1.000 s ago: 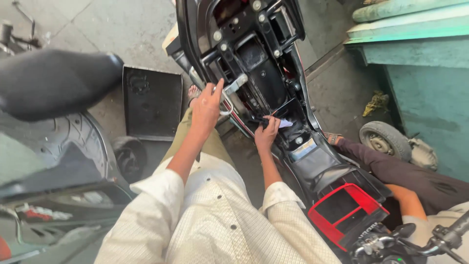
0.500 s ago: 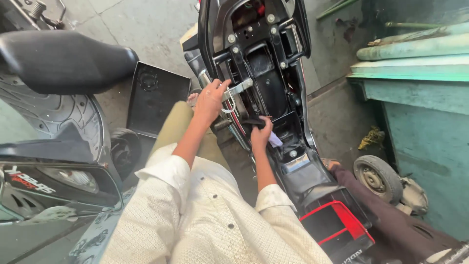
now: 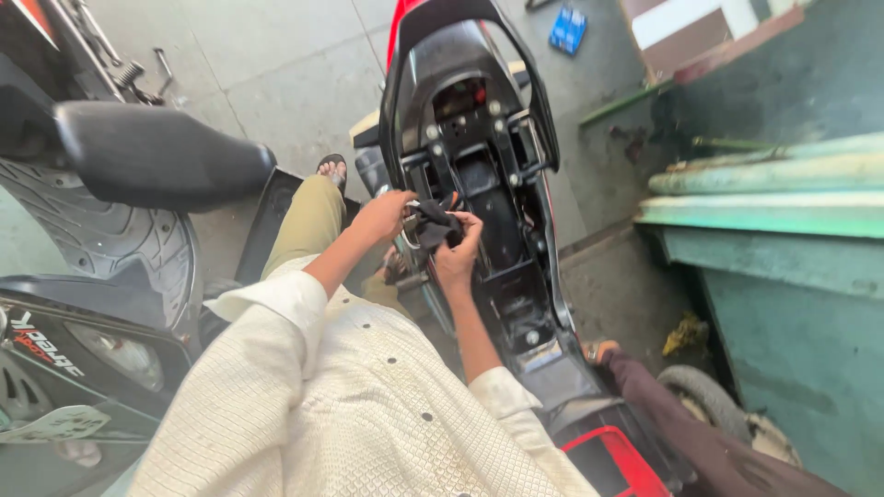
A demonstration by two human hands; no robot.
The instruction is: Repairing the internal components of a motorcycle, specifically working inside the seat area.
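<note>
Scooter frame [image 3: 479,138] straight ahead, seat off. Both hands over its left rail: left hand [image 3: 382,216] just left of right hand [image 3: 458,258], cloth [image 3: 433,221] between them, touching both. Loose seat [image 3: 152,156] off to the left, above a tyre [image 3: 110,244]. Bench [image 3: 773,198] to the right. Wheel [image 3: 704,400] low right, beside another person's leg [image 3: 681,433].

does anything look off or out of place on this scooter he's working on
Yes. The scooter's seat is off, so the black frame and open compartment lie bare. Both hands, left hand and right hand, grip a dark crumpled cloth at the frame. A loose black seat rests on a tyre nearby.
</note>
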